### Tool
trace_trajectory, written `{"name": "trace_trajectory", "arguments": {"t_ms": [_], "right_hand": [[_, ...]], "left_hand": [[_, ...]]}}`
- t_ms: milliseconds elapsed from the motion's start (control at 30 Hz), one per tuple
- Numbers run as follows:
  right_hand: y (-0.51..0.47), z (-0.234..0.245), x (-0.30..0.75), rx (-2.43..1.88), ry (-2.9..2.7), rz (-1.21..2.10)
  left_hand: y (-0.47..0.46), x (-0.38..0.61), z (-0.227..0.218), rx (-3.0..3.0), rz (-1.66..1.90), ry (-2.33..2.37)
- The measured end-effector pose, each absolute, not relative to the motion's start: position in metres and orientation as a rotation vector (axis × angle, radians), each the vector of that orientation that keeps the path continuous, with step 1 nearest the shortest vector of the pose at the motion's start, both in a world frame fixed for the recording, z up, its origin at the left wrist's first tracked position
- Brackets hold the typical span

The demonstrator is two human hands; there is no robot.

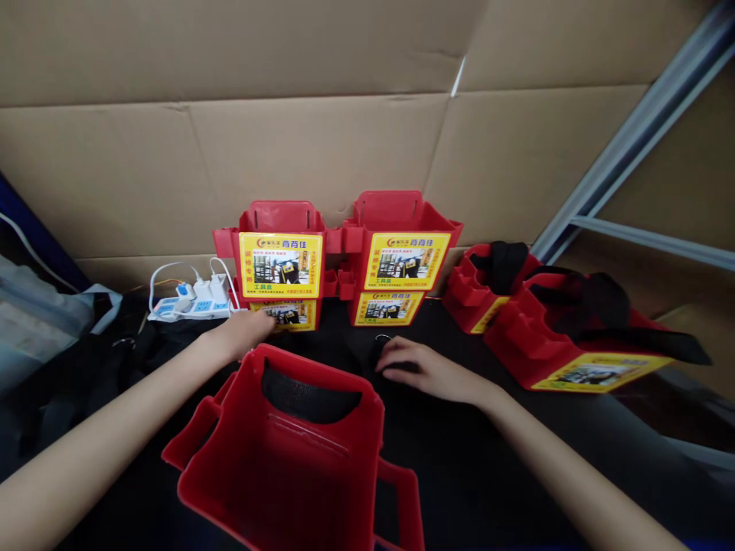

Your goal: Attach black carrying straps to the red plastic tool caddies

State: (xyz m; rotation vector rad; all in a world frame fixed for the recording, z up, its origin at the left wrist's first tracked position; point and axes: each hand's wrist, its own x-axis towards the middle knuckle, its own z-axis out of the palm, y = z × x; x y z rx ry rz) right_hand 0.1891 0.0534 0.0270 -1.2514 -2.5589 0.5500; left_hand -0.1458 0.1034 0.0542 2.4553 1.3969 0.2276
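Note:
A red plastic tool box [287, 459] lies in front of me with its open top facing me. A black webbing strap [310, 398] runs through the slots in its far wall. Beyond the box's far left corner is my left hand [248, 335], its fingers curled closed; what they hold is hidden. My right hand [430, 371] is at the far right of the box, its fingers bent round a piece of black strap [376, 353]. A small metal ring [383, 337] shows just past those fingertips.
Two stacks of red tool boxes with yellow labels, a left stack [281, 264] and a right stack [407, 260], stand against the cardboard wall [321, 161]. Strapped boxes [540, 344] lie at right. A power strip [195, 308] and plastic bag [43, 321] are left. A metal frame [625, 145] rises right.

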Motion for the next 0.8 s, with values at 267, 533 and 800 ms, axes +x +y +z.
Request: {"name": "trace_trajectory", "arguments": {"t_ms": [267,533,800], "right_hand": [[0.073,0.015,0.133,-2.194,-2.233,0.129],[0.07,0.01,0.119,-2.216,-2.223,0.131],[0.082,0.01,0.116,-1.968,-2.075,0.372]], "left_hand": [[0.135,-0.066,0.03,2.817,0.09,0.608],[0.138,-0.059,0.0,2.707,0.287,0.636],[0.117,-0.094,0.041,2.323,0.613,0.7]]}}
